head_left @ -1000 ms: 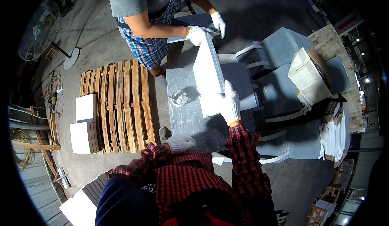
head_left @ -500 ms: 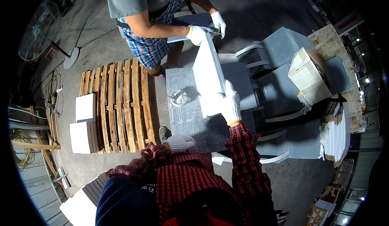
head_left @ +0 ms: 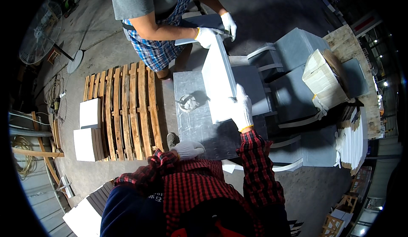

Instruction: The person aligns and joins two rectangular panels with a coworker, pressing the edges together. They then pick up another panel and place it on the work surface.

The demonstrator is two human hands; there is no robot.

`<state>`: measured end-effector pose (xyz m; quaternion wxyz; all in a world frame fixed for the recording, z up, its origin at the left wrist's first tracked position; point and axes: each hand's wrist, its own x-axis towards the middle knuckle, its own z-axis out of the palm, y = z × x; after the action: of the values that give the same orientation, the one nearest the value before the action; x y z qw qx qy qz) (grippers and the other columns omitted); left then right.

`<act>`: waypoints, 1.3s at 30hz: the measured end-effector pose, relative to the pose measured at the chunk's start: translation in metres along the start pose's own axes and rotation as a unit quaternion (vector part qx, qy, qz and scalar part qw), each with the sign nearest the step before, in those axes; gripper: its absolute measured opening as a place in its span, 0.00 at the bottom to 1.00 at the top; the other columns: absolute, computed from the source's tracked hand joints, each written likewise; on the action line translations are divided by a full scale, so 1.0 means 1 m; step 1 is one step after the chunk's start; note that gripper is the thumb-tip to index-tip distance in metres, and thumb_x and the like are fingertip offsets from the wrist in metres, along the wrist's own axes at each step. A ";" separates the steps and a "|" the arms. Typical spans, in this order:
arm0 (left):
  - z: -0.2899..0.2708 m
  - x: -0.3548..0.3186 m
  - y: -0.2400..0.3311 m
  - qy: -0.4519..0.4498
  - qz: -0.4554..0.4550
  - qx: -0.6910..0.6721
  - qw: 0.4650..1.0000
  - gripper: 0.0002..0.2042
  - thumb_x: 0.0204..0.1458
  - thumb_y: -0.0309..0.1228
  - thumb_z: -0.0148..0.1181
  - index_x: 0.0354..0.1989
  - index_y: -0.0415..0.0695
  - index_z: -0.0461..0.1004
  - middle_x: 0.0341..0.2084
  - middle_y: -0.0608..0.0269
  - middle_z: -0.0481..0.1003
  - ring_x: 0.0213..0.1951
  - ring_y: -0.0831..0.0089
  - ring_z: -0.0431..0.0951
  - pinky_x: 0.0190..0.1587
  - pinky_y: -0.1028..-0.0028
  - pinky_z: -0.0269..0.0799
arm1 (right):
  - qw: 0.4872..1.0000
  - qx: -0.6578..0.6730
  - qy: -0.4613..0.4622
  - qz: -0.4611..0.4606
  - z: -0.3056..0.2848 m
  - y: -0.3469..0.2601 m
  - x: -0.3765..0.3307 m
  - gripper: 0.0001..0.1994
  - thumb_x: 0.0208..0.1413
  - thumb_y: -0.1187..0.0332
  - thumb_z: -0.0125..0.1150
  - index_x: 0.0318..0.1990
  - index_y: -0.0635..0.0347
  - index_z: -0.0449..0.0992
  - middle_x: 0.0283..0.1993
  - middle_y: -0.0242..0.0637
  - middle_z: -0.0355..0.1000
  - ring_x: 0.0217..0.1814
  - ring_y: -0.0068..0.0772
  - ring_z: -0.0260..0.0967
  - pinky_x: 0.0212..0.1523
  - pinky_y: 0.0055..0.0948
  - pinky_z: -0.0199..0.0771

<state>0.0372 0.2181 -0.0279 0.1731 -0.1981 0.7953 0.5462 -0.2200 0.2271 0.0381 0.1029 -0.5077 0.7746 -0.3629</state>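
Observation:
A pale rectangular slab (head_left: 216, 77) stands tilted on its edge over the grey worktable (head_left: 191, 133), its left face bright in the light. My right hand (head_left: 242, 111), in a white knit glove, grips the slab's near end. At the far end, a co-worker's gloved hand (head_left: 207, 37) holds the same slab; their other gloved hand (head_left: 229, 26) is just beside it. My left hand (head_left: 190, 150), also gloved, rests at the table's near edge with its fingers stretched to the right, holding nothing. A crumpled whitish cloth or roll (head_left: 188, 103) lies on the table.
A wooden pallet (head_left: 131, 109) lies left, with stacked white slabs (head_left: 88, 144) at its corner. Grey slabs with curved pale strips (head_left: 293, 122) fill the right side, beside a cardboard box (head_left: 323, 77) and loose gloves (head_left: 338, 148). A standing fan (head_left: 40, 33) is far left.

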 end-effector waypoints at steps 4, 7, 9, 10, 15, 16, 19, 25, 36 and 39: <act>0.001 0.002 -0.003 -0.003 0.017 0.021 1.000 0.18 0.64 0.37 0.43 0.53 0.41 0.75 0.48 0.55 0.77 0.47 0.60 0.79 0.52 0.68 0.74 | 1.000 0.016 -0.003 0.006 0.000 0.001 0.000 0.28 0.53 0.65 0.61 0.61 0.64 0.65 0.38 0.57 0.78 0.39 0.58 0.78 0.41 0.49 0.79; 0.001 0.004 -0.001 -0.007 -0.002 0.014 1.000 0.18 0.64 0.36 0.43 0.53 0.41 0.75 0.49 0.56 0.77 0.47 0.60 0.79 0.52 0.68 0.74 | 1.000 0.021 -0.004 0.007 0.000 0.002 0.000 0.28 0.53 0.64 0.61 0.61 0.65 0.65 0.38 0.57 0.78 0.39 0.58 0.78 0.40 0.48 0.79; 0.000 0.004 0.001 -0.006 -0.004 0.014 1.000 0.18 0.64 0.36 0.43 0.53 0.41 0.75 0.49 0.56 0.77 0.47 0.60 0.79 0.52 0.68 0.74 | 1.000 0.021 -0.006 0.009 0.000 0.002 0.000 0.28 0.53 0.64 0.61 0.61 0.65 0.65 0.38 0.57 0.78 0.39 0.58 0.78 0.40 0.48 0.79; -0.001 0.003 0.003 -0.005 -0.002 0.015 1.000 0.18 0.64 0.36 0.43 0.53 0.41 0.75 0.49 0.56 0.77 0.47 0.61 0.79 0.52 0.68 0.74 | 1.000 0.018 -0.007 0.012 0.000 0.002 0.000 0.28 0.53 0.64 0.61 0.61 0.65 0.65 0.38 0.57 0.78 0.39 0.58 0.78 0.40 0.48 0.79; 0.004 0.006 -0.008 0.003 0.003 -0.006 1.000 0.19 0.64 0.39 0.43 0.52 0.41 0.76 0.46 0.55 0.78 0.44 0.62 0.80 0.51 0.68 0.74 | 1.000 0.020 -0.006 0.011 0.000 -0.001 0.001 0.29 0.52 0.64 0.61 0.61 0.66 0.65 0.39 0.57 0.78 0.39 0.59 0.78 0.41 0.49 0.79; 0.005 0.007 -0.009 0.005 -0.005 -0.015 1.000 0.19 0.64 0.39 0.43 0.52 0.41 0.76 0.45 0.56 0.78 0.43 0.62 0.80 0.51 0.68 0.74 | 1.000 0.021 -0.006 0.014 0.001 0.001 0.001 0.29 0.52 0.64 0.61 0.61 0.65 0.65 0.39 0.57 0.78 0.40 0.59 0.78 0.41 0.49 0.79; 0.007 0.009 -0.014 0.011 -0.008 -0.024 1.000 0.19 0.64 0.40 0.43 0.52 0.41 0.76 0.43 0.56 0.79 0.42 0.63 0.81 0.49 0.69 0.75 | 1.000 0.021 -0.005 0.014 0.002 0.002 0.001 0.28 0.52 0.64 0.61 0.61 0.64 0.65 0.39 0.58 0.78 0.40 0.60 0.78 0.41 0.50 0.79; 0.004 0.004 -0.008 0.000 -0.003 -0.033 0.999 0.19 0.64 0.38 0.43 0.52 0.40 0.75 0.44 0.55 0.78 0.41 0.64 0.80 0.48 0.70 0.75 | 1.000 0.008 0.006 0.010 0.001 -0.003 -0.001 0.27 0.53 0.65 0.60 0.61 0.62 0.66 0.41 0.58 0.78 0.42 0.61 0.77 0.43 0.50 0.78; 0.000 0.000 -0.002 -0.012 0.009 -0.014 1.000 0.19 0.64 0.36 0.42 0.53 0.39 0.74 0.45 0.55 0.77 0.41 0.63 0.80 0.48 0.70 0.75 | 1.000 0.009 0.007 0.005 0.004 -0.002 -0.002 0.27 0.53 0.63 0.61 0.61 0.62 0.66 0.42 0.58 0.78 0.44 0.60 0.77 0.45 0.50 0.78; 0.001 0.000 -0.004 -0.012 -0.002 -0.034 0.999 0.19 0.64 0.37 0.42 0.53 0.39 0.74 0.45 0.54 0.78 0.41 0.63 0.80 0.48 0.69 0.75 | 1.000 0.011 0.006 -0.001 0.004 -0.005 -0.002 0.28 0.53 0.63 0.61 0.61 0.62 0.66 0.42 0.58 0.78 0.44 0.61 0.77 0.44 0.50 0.78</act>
<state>0.0390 0.2175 -0.0310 0.1768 -0.1989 0.7739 0.5746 -0.2140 0.2258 0.0382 0.1032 -0.5047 0.7711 -0.3742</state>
